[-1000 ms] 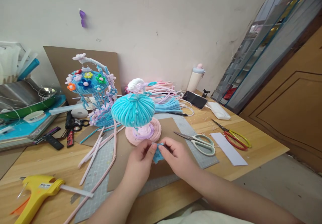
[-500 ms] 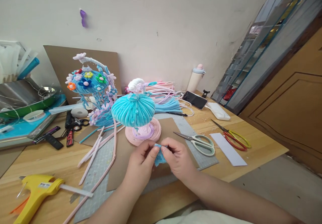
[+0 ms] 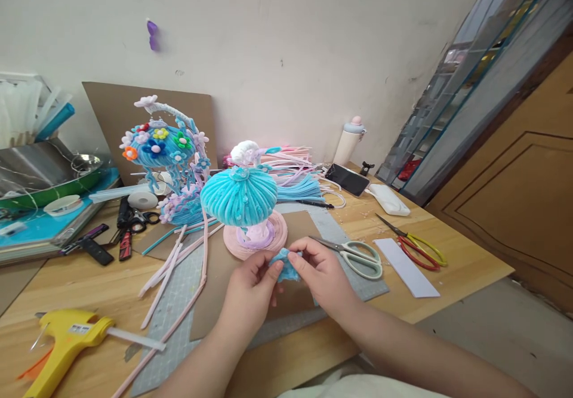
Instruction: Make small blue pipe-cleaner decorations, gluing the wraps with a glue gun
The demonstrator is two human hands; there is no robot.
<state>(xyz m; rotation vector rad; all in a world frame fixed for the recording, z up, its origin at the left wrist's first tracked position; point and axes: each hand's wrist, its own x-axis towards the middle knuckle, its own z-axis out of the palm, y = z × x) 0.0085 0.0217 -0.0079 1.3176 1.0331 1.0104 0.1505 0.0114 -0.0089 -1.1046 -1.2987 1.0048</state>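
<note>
My left hand (image 3: 249, 287) and my right hand (image 3: 323, 274) meet over a brown card sheet (image 3: 215, 290) and pinch a small light-blue fuzzy pipe-cleaner piece (image 3: 285, 265) between their fingertips. Both hands are closed on it. Just beyond them stands a turquoise pipe-cleaner mushroom (image 3: 239, 196) on a round pink base (image 3: 278, 232). White-handled scissors (image 3: 360, 253) lie right beside my right hand.
A blue pipe-cleaner figure with flowers (image 3: 159, 147) stands at back left. A yellow glue gun (image 3: 67, 333) lies front left, loose pink pipe cleaners (image 3: 179, 255) across a grey cutting mat (image 3: 172, 308). Red-and-yellow scissors (image 3: 418, 244), a white strip (image 3: 406, 265), a phone (image 3: 347, 178) and a bottle (image 3: 349, 138) sit right.
Both hands have shifted slightly away from me with the blue piece, turning it between the fingers; the right hand's fingers have re-gripped its top.
</note>
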